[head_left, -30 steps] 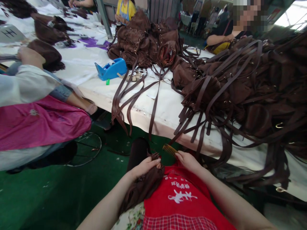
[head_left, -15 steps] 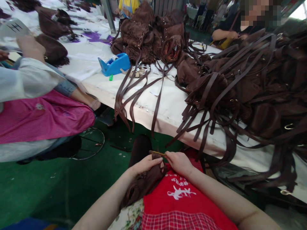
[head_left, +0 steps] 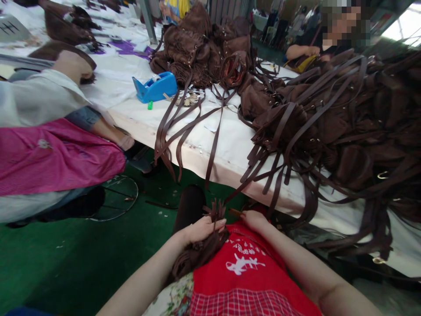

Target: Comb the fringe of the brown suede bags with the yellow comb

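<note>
On my lap, over a red apron [head_left: 243, 272], lies a brown fringed bag [head_left: 194, 256]. My left hand [head_left: 202, 229] presses down on its fringe, fingers closed around the tassels, whose ends [head_left: 215, 210] stick up past my fingertips. My right hand [head_left: 255, 219] is closed on a tan comb [head_left: 235, 212], of which only a short end shows, right beside the fringe.
A white table [head_left: 230, 149] ahead carries a big heap of brown bags and straps [head_left: 338, 123], another pile [head_left: 200, 48] and a blue tape dispenser [head_left: 154, 87]. A person in a pink apron [head_left: 55, 158] sits at left. Green floor [head_left: 98, 254] lies below.
The comb, held up with its teeth showing a second ago, has come down into the fringe and is now mostly hidden. The fringe ends now stand up above my left hand.
</note>
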`<move>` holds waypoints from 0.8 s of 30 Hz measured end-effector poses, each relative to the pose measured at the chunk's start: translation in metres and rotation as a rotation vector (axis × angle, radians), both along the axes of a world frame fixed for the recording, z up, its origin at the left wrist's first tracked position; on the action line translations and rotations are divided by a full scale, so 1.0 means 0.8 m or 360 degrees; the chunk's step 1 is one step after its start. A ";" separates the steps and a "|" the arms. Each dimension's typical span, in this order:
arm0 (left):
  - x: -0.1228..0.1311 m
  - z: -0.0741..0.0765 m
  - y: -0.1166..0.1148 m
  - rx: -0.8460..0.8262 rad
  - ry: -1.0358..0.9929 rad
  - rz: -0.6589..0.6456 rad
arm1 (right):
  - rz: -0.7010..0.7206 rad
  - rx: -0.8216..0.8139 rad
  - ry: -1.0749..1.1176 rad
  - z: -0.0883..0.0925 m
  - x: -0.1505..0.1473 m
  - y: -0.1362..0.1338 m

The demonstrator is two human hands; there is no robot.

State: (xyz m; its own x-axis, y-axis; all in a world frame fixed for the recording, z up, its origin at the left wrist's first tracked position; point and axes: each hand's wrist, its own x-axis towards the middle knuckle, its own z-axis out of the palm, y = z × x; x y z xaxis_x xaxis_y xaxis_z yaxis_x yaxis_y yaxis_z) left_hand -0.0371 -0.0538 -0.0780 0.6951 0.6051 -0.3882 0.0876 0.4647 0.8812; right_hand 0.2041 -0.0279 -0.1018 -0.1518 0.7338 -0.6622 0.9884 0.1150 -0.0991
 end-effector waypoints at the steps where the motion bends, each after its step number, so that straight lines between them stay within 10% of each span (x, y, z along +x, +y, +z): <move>1: -0.001 0.001 0.001 0.0013 0.0042 0.0022 | -0.0007 0.0000 0.0021 0.003 0.004 -0.001; 11: 0.016 -0.013 0.009 0.0062 0.0095 0.0236 | 0.0323 0.0458 0.0696 0.109 -0.038 -0.027; 24: 0.009 -0.011 0.007 0.0001 0.0021 0.0258 | 0.0569 0.0607 0.0456 0.114 -0.046 -0.026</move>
